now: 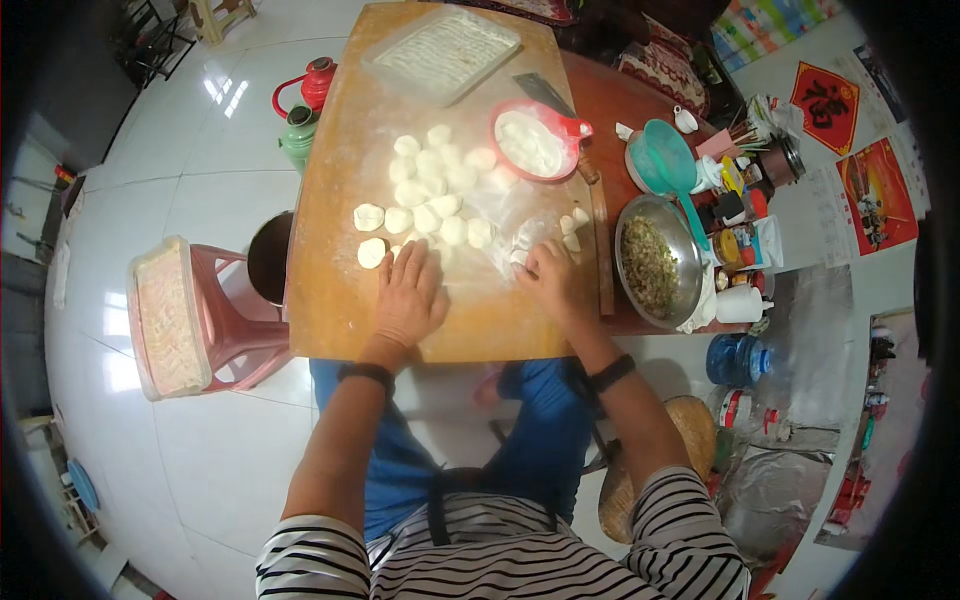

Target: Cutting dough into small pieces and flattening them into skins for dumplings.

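My left hand (411, 289) lies palm down on the floured wooden board (495, 326), its fingertips at small dough pieces. What is under its palm is hidden. Just beyond the fingertips is a flattened dough round (372, 253). My right hand (551, 277) has its thumb and fingers closed around a small white dough piece (519, 256), over a floury patch. Many pale dough rounds (431, 184) lie grouped in the middle of the board. Three smaller dough lumps (571, 225) sit near the right edge, beyond my right hand.
A red bowl of flour (531, 144) and a cleaver (546, 94) stand beyond the dough, with a floured plastic tray (446, 52) farther back. Along the right are a steel bowl of chopped filling (651, 262) and a teal ladle (670, 157). A pink stool (236, 315) stands left.
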Tool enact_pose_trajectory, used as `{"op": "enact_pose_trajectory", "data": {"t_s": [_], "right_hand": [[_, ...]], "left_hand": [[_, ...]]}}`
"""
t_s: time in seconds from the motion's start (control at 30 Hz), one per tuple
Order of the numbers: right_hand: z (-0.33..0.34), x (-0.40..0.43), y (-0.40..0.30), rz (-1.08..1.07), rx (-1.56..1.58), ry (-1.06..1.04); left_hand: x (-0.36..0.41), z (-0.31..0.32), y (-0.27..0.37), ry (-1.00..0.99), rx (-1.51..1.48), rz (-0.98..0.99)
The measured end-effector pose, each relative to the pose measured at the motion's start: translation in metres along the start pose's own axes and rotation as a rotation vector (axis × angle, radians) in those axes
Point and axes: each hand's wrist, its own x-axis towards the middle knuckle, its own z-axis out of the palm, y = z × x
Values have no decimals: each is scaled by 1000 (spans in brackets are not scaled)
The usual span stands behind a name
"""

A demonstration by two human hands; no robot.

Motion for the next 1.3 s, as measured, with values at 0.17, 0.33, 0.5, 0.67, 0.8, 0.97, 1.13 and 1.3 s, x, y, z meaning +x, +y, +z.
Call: {"op": "enact_pose_trajectory", "data": {"t_s": [0.17, 0.33, 0.5, 0.67, 0.8, 0.97, 1.13, 1.3], "right_hand": [[-7, 5, -10, -157, 36, 108], [7, 10, 4, -42, -54, -84], [4, 20, -15, -132, -187, -181], [29, 29, -12, -180, -140, -100], [54, 31, -23, -100, -123, -152], [59, 34, -30, -10, -146, -86], [77, 39, 3, 177, 343, 90], [24, 23, -4, 226, 341, 71]], "left_hand": [[0, 0, 0, -15, 14, -10], [2, -1, 2, -46, 4, -27], [-2, -4, 0, -61, 7, -42], [2, -4, 3, -26, 0, -3], [2, -7, 3, -41, 1, -4], [0, -5, 3, -26, 19, -12], [2, -5, 5, -35, 7, -10], [-4, -6, -3, -43, 4, -29]]}}
